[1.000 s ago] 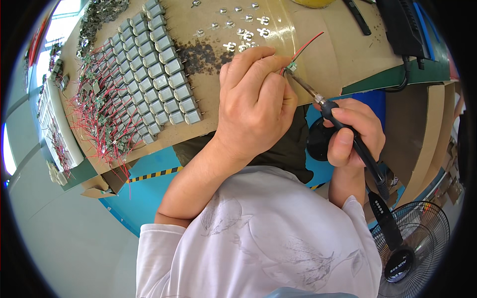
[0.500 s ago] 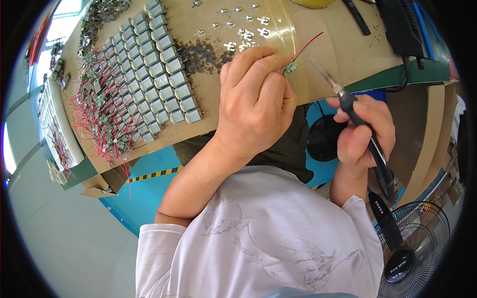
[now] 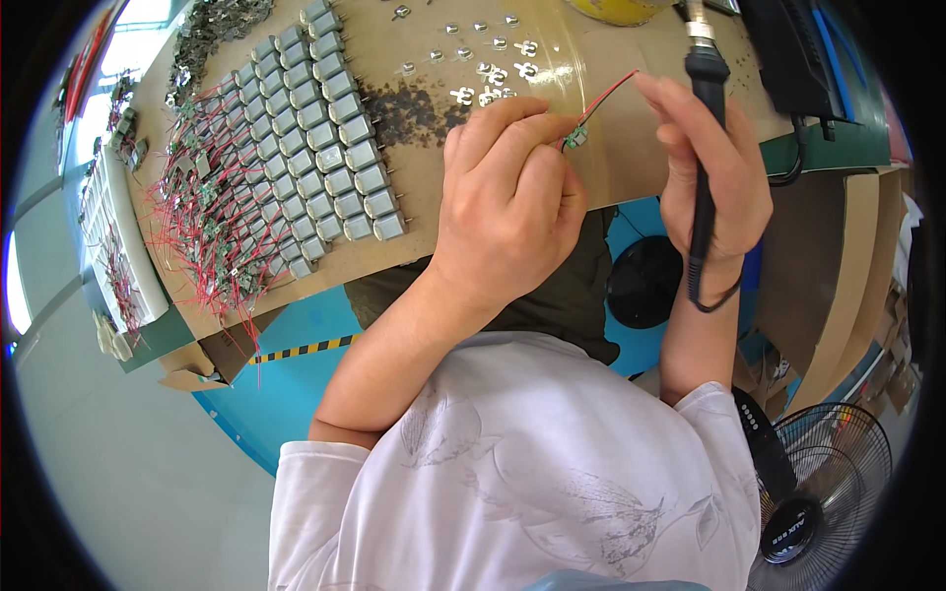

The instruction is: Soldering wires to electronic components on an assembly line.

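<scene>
My left hand [image 3: 507, 197] is closed, its thumb and fingers pinching a small green circuit board [image 3: 575, 138]. From the board a red and a black wire [image 3: 609, 96] slant up to the right. My right hand [image 3: 727, 182] holds a soldering iron [image 3: 707, 98] against the palm, its metal end pointing up and away; the tip runs toward the top edge of the picture. Fingertips of that same hand are at the free end of the wires. Rows of grey rectangular parts [image 3: 315, 153] lie on the bench left of my left hand.
Red wires with green boards [image 3: 212, 222] tangle along the rows' left side. Beyond my left hand are small metal parts [image 3: 498, 74] and dark crumbs [image 3: 404, 113]. A yellow round container [image 3: 621, 8] and black box [image 3: 783, 59] stand far right. A fan [image 3: 833, 473] is at lower right.
My right hand has moved up and forward to the wire ends, and the soldering iron has swung from pointing at the board to pointing away. My left hand has barely moved.
</scene>
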`<action>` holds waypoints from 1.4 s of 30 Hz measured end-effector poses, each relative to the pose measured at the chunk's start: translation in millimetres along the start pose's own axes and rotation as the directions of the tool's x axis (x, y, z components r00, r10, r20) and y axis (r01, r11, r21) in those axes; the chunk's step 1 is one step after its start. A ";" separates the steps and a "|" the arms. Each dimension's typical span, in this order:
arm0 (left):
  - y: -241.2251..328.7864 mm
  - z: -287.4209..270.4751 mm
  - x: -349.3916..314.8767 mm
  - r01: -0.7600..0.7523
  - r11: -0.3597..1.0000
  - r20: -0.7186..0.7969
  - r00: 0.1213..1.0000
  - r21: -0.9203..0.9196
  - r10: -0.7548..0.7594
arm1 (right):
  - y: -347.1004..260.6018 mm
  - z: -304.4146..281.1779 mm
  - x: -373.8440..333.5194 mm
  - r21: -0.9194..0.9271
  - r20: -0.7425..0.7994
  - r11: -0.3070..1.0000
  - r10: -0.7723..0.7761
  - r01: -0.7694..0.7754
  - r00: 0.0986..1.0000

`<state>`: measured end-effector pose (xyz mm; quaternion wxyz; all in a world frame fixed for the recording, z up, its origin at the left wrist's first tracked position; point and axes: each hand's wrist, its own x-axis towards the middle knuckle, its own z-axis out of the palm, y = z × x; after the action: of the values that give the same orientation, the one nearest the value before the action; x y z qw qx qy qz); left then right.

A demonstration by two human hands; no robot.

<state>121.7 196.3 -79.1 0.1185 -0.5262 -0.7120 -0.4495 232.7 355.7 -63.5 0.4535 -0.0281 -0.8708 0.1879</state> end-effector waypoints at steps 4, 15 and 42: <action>-0.9 1.0 -1.2 -0.013 1.000 -0.010 1.000 -0.005 0.013 | 3.4 1.5 4.5 0.074 0.228 0.996 0.037 -0.055 0.973; -4.3 0.6 -0.3 -0.043 0.999 -0.004 0.999 -0.029 0.042 | 12.7 18.8 4.4 0.120 0.169 0.988 -0.121 0.101 0.978; 32.3 -101.4 -12.1 0.358 0.794 0.247 0.932 -0.492 -0.267 | -69.7 -30.2 9.2 0.537 0.181 0.759 0.322 -0.368 0.929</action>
<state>123.5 112.4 -12.7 -0.1663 -0.4484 -0.6450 -0.5960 259.9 302.2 -16.2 0.3649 -0.0461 -0.7732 0.5166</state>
